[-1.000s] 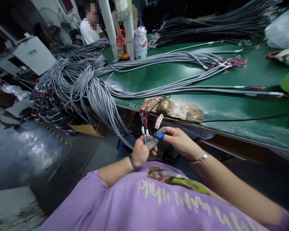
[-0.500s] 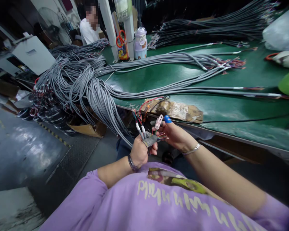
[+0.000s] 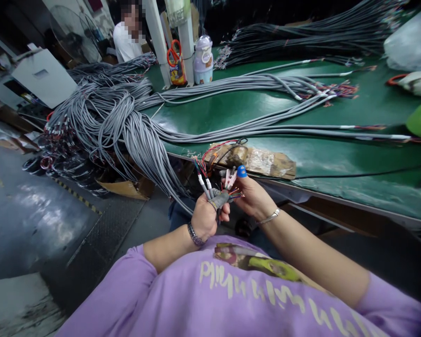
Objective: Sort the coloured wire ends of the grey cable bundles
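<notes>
My left hand [image 3: 206,216] is closed round grey cables [image 3: 205,187], its thumb wrapped in a worn grey finger cover. The cables' white-banded ends point up and fan out into thin coloured wires [image 3: 200,164]. More loose wire ends [image 3: 235,193] stick out to the right, past that thumb. My right hand [image 3: 254,196], with a blue cap [image 3: 242,171] on one digit, pinches a small pale pink clip-like tool [image 3: 230,179]. The tool is close beside the loose wire ends; whether it grips one I cannot tell.
A wooden block [image 3: 266,161] with wires lies at the green bench's [image 3: 337,185] front edge. Many grey cables [image 3: 136,135] drape off its left side. Scissors [image 3: 174,52] and a lilac bottle [image 3: 203,61] stand by the posts. Beyond them is a person [image 3: 126,40] in white.
My right hand has moved slightly left, nearer my left hand. The pink tool has turned and come down closer to the loose wires. My left hand stays nearly in place.
</notes>
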### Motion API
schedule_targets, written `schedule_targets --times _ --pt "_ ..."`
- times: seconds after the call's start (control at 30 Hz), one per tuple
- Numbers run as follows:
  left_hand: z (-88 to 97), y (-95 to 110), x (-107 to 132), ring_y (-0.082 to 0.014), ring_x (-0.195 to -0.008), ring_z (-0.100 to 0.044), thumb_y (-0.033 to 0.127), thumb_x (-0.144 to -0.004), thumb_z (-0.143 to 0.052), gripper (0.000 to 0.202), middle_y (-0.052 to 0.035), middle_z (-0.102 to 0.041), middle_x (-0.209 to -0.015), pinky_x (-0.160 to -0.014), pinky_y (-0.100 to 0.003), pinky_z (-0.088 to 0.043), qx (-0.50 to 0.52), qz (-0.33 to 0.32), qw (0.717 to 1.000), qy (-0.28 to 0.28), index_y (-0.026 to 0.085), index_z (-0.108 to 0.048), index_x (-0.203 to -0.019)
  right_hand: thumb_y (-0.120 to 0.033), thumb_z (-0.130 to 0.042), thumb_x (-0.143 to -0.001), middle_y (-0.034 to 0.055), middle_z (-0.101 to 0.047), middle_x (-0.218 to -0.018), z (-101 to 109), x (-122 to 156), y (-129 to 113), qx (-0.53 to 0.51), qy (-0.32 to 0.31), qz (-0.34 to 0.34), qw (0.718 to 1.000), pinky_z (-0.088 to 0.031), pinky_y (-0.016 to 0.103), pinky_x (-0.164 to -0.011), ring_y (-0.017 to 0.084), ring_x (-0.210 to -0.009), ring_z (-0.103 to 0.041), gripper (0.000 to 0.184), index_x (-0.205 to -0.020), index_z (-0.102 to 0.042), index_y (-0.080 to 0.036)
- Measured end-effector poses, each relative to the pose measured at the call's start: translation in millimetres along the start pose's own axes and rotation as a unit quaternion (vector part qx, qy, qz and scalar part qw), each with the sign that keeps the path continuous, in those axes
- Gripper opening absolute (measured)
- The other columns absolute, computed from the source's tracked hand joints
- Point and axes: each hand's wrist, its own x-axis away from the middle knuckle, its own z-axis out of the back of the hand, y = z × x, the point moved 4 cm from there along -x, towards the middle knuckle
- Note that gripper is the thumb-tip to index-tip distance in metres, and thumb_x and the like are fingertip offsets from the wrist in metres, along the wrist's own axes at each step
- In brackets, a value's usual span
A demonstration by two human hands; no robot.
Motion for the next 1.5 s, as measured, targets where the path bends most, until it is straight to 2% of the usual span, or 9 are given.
schedule_targets --times 0.13,0.33,0.47,0.6,0.73,0.9,1.07,1.27,1.5 --pt "2.4 -2.7 -0.1 -0.0065 -0.034 -0.046 0.047 -0.066 -0.075 0.039 0.0044 -0.056 -0.05 -0.035 -0.019 -0.027 -0.012 0.0 1.0 0.006 0.017 -0.051 -0.07 -0.064 -0.075 -0.066 0.0008 -0.064 -0.061 0.0 -2.9 0.4 -0.039 -0.011 0.002 0.999 -0.046 0.028 -0.055 0.014 -0.055 -0.057 0.047 -0.068 -0.063 -0.019" --pt "4.8 -1.9 2.8 -0.0064 -0.035 -0.046 0.046 -0.069 -0.074 0.038 0.0046 -0.055 -0.05 -0.035 -0.019 -0.028 -0.013 -0.008 1.0 -0.002 0.017 -0.05 -0.067 -0.068 -0.065 -0.074 0.0017 -0.066 -0.064 -5.8 5.6 -3.3 -0.049 -0.044 -0.043 0.997 -0.047 0.026 -0.054 0.013 -0.056 -0.057 0.049 -0.072 -0.065 -0.019" --pt "7.5 -0.3 8.4 -0.0062 -0.035 -0.046 0.046 -0.07 -0.074 0.036 0.0049 -0.055 -0.051 -0.035 -0.018 -0.028 -0.011 -0.021 1.0 0.0 0.017 -0.051 -0.069 -0.055 -0.069 -0.077 0.0013 -0.069 -0.072 -5.3 7.9 -6.0 -0.073 -0.048 -0.063 0.994 -0.047 0.024 -0.054 0.012 -0.057 -0.058 0.035 -0.078 -0.068 -0.02" --pt "7.7 3.2 11.5 -0.0057 -0.037 -0.046 0.046 -0.069 -0.075 0.038 0.005 -0.055 -0.052 -0.036 -0.018 -0.031 0.003 -0.048 0.999 0.023 0.017 -0.051 -0.069 -0.041 -0.072 -0.077 -0.0006 -0.067 -0.068 -3.2 5.8 -8.7 -0.05 -0.057 -0.057 0.996 -0.046 0.022 -0.053 0.011 -0.057 -0.057 0.022 -0.078 -0.069 -0.019" --pt "5.2 5.6 9.4 -0.0057 -0.037 -0.046 0.049 -0.067 -0.076 0.041 0.0052 -0.054 -0.052 -0.037 -0.018 -0.033 0.019 -0.059 0.997 0.047 0.018 -0.049 -0.067 -0.055 -0.066 -0.08 0.0017 -0.067 -0.07 0.0 4.4 -5.9 -0.024 -0.053 -0.039 0.998 -0.048 0.025 -0.058 0.013 -0.06 -0.058 0.035 -0.078 -0.067 -0.02" --pt "2.7 5.3 5.6 -0.0056 -0.038 -0.046 0.049 -0.068 -0.075 0.042 0.0047 -0.054 -0.053 -0.037 -0.019 -0.03 0.013 -0.052 0.997 0.05 0.018 -0.047 -0.066 -0.07 -0.059 -0.077 0.0034 -0.069 -0.076 7.0 3.9 -1.9 0.082 -0.005 0.078 0.994 -0.048 0.031 -0.067 0.018 -0.071 -0.062 0.047 -0.076 -0.066 -0.023" --pt "3.1 2.3 2.1 -0.0052 -0.037 -0.045 0.051 -0.069 -0.074 0.043 0.0045 -0.054 -0.052 -0.037 -0.019 -0.028 0.008 -0.046 0.998 0.052 0.017 -0.047 -0.065 -0.07 -0.067 -0.07 0.0037 -0.071 -0.076 4.3 -1.0 5.3 0.023 -0.016 0.016 0.999 -0.05 0.033 -0.066 0.019 -0.069 -0.063 0.048 -0.079 -0.066 -0.023" --pt "7.6 -4.5 -0.6 -0.0053 -0.037 -0.046 0.046 -0.071 -0.073 0.038 0.0043 -0.055 -0.052 -0.037 -0.019 -0.027 -0.001 -0.048 0.997 0.056 0.017 -0.05 -0.065 -0.062 -0.076 -0.067 0.0014 -0.069 -0.068 3.7 -5.9 6.1 -0.044 0.001 0.013 0.999 -0.051 0.032 -0.066 0.018 -0.065 -0.062 0.042 -0.074 -0.066 -0.022" --pt "8.1 -5.0 2.7 -0.0056 -0.037 -0.046 0.045 -0.071 -0.072 0.036 0.0043 -0.055 -0.052 -0.037 -0.019 -0.028 -0.017 -0.054 0.997 0.045 0.017 -0.05 -0.064 -0.07 -0.068 -0.069 0.0019 -0.07 -0.073 1.2 2.8 3.8 -0.031 -0.024 -0.001 0.999 -0.05 0.031 -0.065 0.017 -0.066 -0.062 0.048 -0.075 -0.066 -0.023"
